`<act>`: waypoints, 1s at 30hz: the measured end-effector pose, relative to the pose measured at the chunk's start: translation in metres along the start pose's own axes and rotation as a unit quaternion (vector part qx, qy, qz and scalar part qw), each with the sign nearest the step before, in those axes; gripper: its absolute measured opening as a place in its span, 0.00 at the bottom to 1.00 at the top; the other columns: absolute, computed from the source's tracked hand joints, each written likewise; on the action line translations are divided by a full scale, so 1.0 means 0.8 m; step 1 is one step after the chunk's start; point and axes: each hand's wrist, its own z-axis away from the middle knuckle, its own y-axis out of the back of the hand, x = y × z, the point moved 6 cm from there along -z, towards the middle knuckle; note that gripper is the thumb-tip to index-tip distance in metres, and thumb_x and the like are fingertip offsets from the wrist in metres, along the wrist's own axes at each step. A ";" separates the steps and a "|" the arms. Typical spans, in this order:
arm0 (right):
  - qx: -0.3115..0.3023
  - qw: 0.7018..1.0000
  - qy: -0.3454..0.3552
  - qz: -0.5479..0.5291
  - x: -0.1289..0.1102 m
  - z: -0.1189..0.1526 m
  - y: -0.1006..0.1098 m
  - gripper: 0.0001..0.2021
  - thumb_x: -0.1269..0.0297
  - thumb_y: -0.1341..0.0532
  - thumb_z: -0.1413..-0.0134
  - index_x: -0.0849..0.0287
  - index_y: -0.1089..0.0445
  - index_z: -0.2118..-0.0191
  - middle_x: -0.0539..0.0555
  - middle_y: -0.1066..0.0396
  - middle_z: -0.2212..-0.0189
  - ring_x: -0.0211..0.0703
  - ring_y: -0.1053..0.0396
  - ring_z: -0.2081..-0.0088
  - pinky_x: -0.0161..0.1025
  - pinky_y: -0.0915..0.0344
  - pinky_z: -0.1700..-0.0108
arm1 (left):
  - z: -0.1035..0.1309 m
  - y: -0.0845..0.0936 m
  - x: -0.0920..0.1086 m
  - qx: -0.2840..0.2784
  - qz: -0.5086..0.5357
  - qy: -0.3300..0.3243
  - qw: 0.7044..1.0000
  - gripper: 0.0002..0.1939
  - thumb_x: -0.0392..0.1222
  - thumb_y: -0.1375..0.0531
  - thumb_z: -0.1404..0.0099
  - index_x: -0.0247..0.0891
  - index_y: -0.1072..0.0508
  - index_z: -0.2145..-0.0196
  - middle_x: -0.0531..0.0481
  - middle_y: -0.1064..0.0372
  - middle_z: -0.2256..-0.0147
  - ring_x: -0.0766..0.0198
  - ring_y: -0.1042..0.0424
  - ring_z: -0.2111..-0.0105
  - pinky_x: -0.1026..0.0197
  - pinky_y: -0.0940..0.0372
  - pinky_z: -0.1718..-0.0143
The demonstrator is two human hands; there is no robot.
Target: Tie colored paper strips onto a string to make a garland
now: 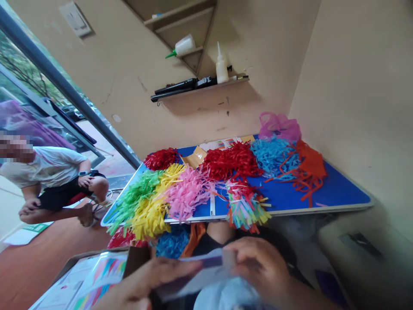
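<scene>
Low in the head view, a pale, partly see-through flat sleeve (209, 277) stretches between my two hands, blurred; whether it is paper or plastic is unclear. My left hand (155, 275) grips its left side, thumb laid along the top. At the other end, the fingers of my right hand (264, 262) pinch its upper right corner. Beyond them, a mixed multicoloured bundle of paper strips (247, 206) hangs over the front edge of the blue table (342, 189). Left of my left hand, a cardboard box (137, 260) holds printed packs (103, 275) with coloured stripes.
Heaps of green (138, 193), yellow (151, 215), pink (187, 193), red (230, 161), blue (275, 155) and orange strips (311, 165) cover the table. A pink bag (280, 125) lies behind. A shelf (200, 89) carries a glue bottle (222, 66). A person (54, 176) sits left.
</scene>
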 end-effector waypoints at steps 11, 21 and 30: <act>0.252 0.910 -0.261 -0.202 0.119 0.022 0.034 0.16 0.51 0.31 0.52 0.59 0.30 0.70 0.50 0.28 0.78 0.40 0.31 0.77 0.33 0.33 0.74 | -0.093 -0.063 -0.082 0.519 0.163 -0.067 0.836 0.28 0.56 0.35 0.43 0.40 0.28 0.49 0.42 0.26 0.50 0.47 0.30 0.47 0.51 0.34 0.47; 0.277 0.880 -0.275 -0.270 0.141 0.045 0.042 0.17 0.51 0.30 0.54 0.56 0.32 0.66 0.50 0.24 0.73 0.46 0.25 0.72 0.37 0.30 0.73 | -0.111 -0.106 -0.087 0.590 0.036 -0.110 0.799 0.23 0.55 0.37 0.40 0.38 0.24 0.52 0.40 0.24 0.56 0.46 0.26 0.54 0.48 0.33 0.51; 0.262 0.870 -0.272 -0.317 0.158 0.052 0.045 0.17 0.55 0.27 0.57 0.54 0.33 0.67 0.51 0.23 0.68 0.48 0.24 0.67 0.43 0.28 0.64 | -0.080 -0.103 -0.081 0.616 0.040 -0.166 0.769 0.16 0.50 0.35 0.40 0.47 0.21 0.55 0.46 0.20 0.61 0.51 0.22 0.60 0.54 0.29 0.57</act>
